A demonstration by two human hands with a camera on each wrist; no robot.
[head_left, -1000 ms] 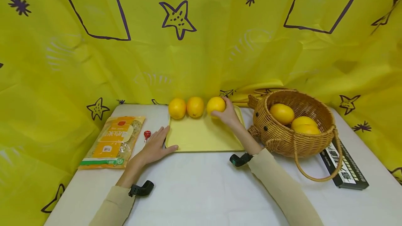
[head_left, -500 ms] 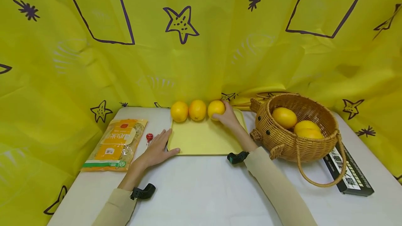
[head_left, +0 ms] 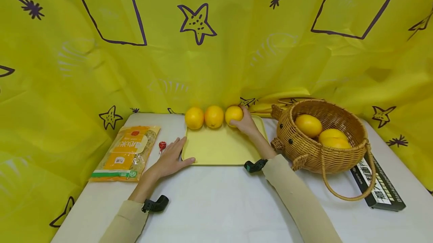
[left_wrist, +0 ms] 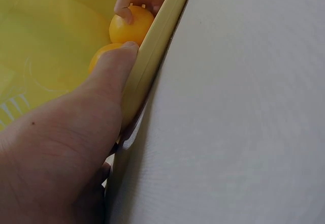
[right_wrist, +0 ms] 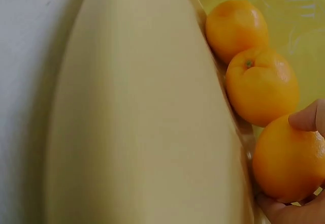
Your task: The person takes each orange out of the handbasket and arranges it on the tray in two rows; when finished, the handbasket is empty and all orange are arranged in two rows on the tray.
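Note:
My right hand (head_left: 245, 123) grips an orange (head_left: 233, 115) at the far edge of a pale yellow tray (head_left: 220, 147), thumb on its near side. To its left stand two more oranges: the middle orange (right_wrist: 261, 86), stem end showing in the right wrist view, and the left orange (head_left: 194, 118). Together they form a row along the tray's back rim. My left hand (head_left: 169, 158) rests at the tray's front left corner with its fingers spread along the left side. In the left wrist view its thumb (left_wrist: 114, 66) lies against the rim; the other fingers are mostly hidden.
A wicker basket (head_left: 314, 160) with an animal face holds several yellow-orange fruits on the right, overlapping a black box (head_left: 379, 184). Left of the tray lie a red lollipop (head_left: 162, 145) and an orange bag of grain (head_left: 125, 153). A yellow curtain (head_left: 216, 66) hangs behind the table.
The orange in my right hand has shifted slightly left, narrowing the gap to the middle orange. My left hand stays at the tray corner. The head view has tilted slightly.

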